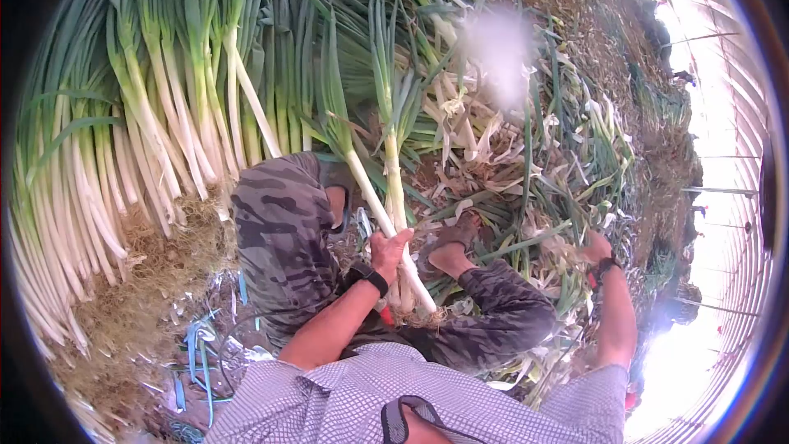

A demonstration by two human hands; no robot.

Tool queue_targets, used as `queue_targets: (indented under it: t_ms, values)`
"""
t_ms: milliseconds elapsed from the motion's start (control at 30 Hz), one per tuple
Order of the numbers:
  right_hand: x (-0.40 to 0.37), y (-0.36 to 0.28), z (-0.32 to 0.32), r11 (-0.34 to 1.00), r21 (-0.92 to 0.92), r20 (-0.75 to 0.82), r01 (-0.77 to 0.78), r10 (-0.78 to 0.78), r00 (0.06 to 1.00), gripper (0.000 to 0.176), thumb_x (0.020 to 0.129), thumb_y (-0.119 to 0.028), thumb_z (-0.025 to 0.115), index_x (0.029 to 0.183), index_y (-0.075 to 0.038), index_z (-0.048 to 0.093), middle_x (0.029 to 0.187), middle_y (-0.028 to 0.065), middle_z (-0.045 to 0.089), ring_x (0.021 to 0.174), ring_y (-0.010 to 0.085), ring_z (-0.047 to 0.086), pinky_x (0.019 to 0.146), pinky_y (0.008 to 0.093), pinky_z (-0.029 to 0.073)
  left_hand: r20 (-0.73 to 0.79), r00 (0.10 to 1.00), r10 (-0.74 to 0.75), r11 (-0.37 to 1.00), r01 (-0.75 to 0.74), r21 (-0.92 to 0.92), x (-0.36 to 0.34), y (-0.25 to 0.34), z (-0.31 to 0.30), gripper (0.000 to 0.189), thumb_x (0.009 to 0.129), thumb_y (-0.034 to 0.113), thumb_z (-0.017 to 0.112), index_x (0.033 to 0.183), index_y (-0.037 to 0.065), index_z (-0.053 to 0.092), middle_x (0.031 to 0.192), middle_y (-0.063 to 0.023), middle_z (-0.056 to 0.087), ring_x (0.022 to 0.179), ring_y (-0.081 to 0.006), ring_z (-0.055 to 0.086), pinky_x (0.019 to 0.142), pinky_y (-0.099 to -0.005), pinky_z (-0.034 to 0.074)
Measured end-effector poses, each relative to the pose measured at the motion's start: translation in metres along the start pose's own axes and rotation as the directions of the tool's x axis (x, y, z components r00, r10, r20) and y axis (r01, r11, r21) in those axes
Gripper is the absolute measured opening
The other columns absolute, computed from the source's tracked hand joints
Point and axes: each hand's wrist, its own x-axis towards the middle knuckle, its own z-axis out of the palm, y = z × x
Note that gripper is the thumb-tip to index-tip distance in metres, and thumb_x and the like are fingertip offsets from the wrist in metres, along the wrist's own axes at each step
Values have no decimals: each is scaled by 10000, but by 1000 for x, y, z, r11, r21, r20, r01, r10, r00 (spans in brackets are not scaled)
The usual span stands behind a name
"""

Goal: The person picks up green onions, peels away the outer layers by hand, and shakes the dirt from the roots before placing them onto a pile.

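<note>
Two hands showed: left hand [389, 252], right hand [597, 245]. Two leek stalks [393, 197] were in left hand's grip. Two black wristbands [375, 280], one per wrist. Two camouflage-clad legs [283, 238]; one sandalled foot [450, 240] showed. One big stack of leeks [156, 115] lay at left, too many to count. One heap of trimmed leaves [509, 164] lay beyond foot, pieces uncountable. Several blue strips [197, 353], number unclear.

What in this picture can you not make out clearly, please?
- Head view, top: a blurred patch hides what lies behind it.
- Right hand: its fingers are sunk in the trimmings, so its grip is unclear.
- Red thing: mostly hidden under the left hand, which grips leeks.
- Right edge: glare washes out the background.
</note>
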Motion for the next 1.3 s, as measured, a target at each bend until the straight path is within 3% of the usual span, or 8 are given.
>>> queue_targets:
  t_ms: [67,200,400,533,767,933,1067,1300]
  values:
    - [-7,-62,-9,969,223,-372,106,-16,928,517,785,-401,737,1064,24,647,1010,199,708,968,372,685,846,439,539,31,994,108,982,-111,153,-16,4,6,256,783,209,790,821,-9,663,690,-46,628,577,-129,583,521,-318,471]
    - [13,-285,-77,655,707,-219,267,-156,963,531,830,-446,734,1102,0,634,962,178,706,888,280,692,783,382,539,52,990,129,973,-136,186,-18,-13,8,274,780,234,786,831,-15,686,700,-27,637,585,-128,577,539,-324,467]
    - [79,-491,-89,802,449,-219,395,-330,918,556,786,-437,726,1091,2,577,984,242,683,949,403,664,823,466,536,-24,995,96,947,-83,311,-24,-12,7,261,790,228,782,842,-14,699,685,-47,641,600,-137,596,545,-332,476]
    - [112,-493,-76,780,452,-268,432,-343,900,467,780,-360,729,1012,35,642,877,195,699,841,349,685,773,427,531,-1,998,63,977,-62,203,-24,-11,4,285,828,259,784,825,-11,691,692,-34,642,581,-125,596,520,-318,467]
    - [115,-432,-84,17,997,-66,73,-265,962,323,854,-198,732,1057,51,698,942,100,715,799,156,670,675,302,550,367,901,-230,890,348,-297,-36,32,14,249,845,218,787,923,36,635,700,-49,657,523,-138,632,447,-297,538]
    - [132,-437,-79,283,948,-63,146,-282,957,344,887,-275,719,1015,44,699,803,96,715,693,204,679,639,331,535,256,950,-177,949,234,-213,-29,18,11,251,852,220,776,900,40,607,660,-55,632,433,-161,589,379,-337,516]
    - [144,-444,-61,430,715,-530,551,-180,829,251,912,-220,655,963,23,694,835,230,689,699,312,676,684,408,511,286,942,-176,905,269,-329,-28,23,12,247,839,246,792,823,43,652,630,-46,623,429,-158,589,378,-317,483]
    - [68,-404,-77,377,788,-230,486,-553,801,284,894,-212,692,1075,5,715,818,118,729,674,177,635,663,359,528,291,925,-244,883,335,-327,-27,57,10,228,868,224,753,963,51,640,688,-79,645,501,-171,625,434,-319,549]
